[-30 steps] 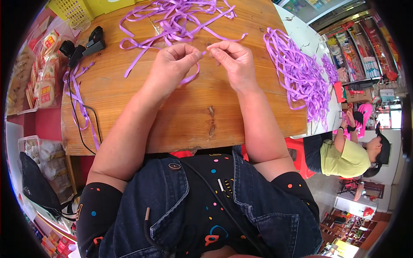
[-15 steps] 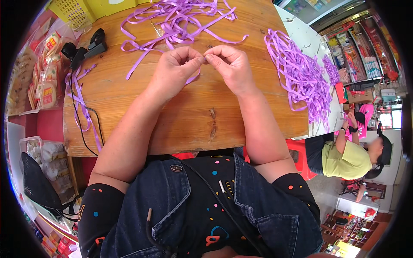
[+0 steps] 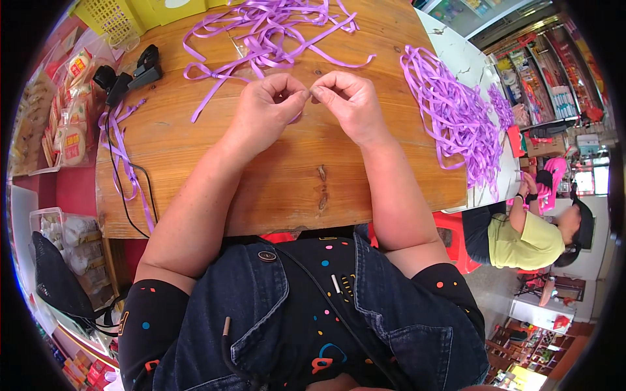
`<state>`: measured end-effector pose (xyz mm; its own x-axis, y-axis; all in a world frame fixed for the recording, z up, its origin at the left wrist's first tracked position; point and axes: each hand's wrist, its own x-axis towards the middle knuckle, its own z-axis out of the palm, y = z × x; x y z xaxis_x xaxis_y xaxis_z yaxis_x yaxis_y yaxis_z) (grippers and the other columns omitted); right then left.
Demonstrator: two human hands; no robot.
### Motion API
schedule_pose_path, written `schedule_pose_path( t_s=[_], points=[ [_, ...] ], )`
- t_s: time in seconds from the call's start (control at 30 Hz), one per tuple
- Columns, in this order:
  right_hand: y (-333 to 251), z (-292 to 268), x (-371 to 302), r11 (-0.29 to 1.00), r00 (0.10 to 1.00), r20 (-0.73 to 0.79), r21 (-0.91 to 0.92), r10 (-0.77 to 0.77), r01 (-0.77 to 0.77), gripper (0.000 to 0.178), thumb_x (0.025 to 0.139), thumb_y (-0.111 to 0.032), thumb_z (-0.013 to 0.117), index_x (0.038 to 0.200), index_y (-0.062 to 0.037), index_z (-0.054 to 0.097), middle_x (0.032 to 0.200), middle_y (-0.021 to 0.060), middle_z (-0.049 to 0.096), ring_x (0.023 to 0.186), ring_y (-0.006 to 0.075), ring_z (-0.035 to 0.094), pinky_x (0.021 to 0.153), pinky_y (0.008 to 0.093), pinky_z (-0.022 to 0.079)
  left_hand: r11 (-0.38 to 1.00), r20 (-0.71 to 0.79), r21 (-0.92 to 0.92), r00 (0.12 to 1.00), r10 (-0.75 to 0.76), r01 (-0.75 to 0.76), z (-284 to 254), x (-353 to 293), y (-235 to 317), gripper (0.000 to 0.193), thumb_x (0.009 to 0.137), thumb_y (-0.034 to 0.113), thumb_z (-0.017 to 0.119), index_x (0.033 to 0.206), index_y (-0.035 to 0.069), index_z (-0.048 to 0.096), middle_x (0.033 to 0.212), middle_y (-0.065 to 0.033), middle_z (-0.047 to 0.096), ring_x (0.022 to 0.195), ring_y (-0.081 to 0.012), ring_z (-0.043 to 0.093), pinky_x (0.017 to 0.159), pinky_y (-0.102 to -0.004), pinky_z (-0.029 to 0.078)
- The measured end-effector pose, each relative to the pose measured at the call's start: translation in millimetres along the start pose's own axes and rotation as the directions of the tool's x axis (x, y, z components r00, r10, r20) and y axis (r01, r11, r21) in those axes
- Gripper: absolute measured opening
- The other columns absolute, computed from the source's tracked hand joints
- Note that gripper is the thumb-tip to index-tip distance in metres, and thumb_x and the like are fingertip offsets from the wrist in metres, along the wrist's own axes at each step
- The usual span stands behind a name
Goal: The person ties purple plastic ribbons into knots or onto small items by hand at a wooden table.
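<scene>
Over the middle of a wooden table [image 3: 280, 189], my left hand [image 3: 268, 104] and my right hand [image 3: 347, 98] meet fingertip to fingertip. Both pinch a short piece of purple ribbon [image 3: 297, 117], most of it hidden under the fingers. A loose tangle of purple ribbon strips [image 3: 267, 32] lies just beyond my hands. A bigger heap of cut purple ribbon [image 3: 450, 117] lies on the table's right end.
A black glue gun [image 3: 130, 73] with a black cable lies at the far left, with a few ribbon strips [image 3: 120, 156] beside it. A yellow basket [image 3: 114, 16] stands at the back left, packaged goods along the left. A person in a yellow-green top [image 3: 528, 238] sits at right.
Both hands have drawn closer together, the fingertips now touching over the ribbon piece. The rest of the table looks unchanged.
</scene>
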<state>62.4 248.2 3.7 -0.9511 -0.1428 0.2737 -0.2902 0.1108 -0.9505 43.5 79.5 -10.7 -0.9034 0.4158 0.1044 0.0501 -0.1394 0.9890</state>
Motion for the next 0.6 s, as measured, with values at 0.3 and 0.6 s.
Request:
schedule_pose_path(
  t_s=[0.3,0.6],
  points=[
    [1,-1,-2,0.997,1.0,-0.018,-0.071,0.007,-0.009,0.006,0.084,-0.003,0.057,0.084,0.0013,0.06,0.078,0.0013,0.059,0.072,0.0069,0.053,0.067,0.0211,0.043,0.999,-0.03,0.046,0.999,-0.013,0.014,2,0,1,0.009,0.086,0.011,0.06,0.083,0.002,0.061,0.072,0.0027,0.057,0.063,-0.0031,0.049,0.054,-0.018,0.038],
    [10,3,3,0.994,0.998,-0.067,-0.107,-0.005,-0.002,0.004,0.084,-0.003,0.057,0.083,0.0007,0.06,0.074,-0.0002,0.059,0.067,0.0057,0.051,0.061,0.0197,0.042,0.972,-0.028,-0.208,0.993,-0.118,0.109,0,-6,13,0.01,0.085,0.013,0.062,0.088,0.004,0.067,0.062,0.0052,0.053,0.048,-0.0004,0.035,0.043,-0.018,0.025]
  ],
)
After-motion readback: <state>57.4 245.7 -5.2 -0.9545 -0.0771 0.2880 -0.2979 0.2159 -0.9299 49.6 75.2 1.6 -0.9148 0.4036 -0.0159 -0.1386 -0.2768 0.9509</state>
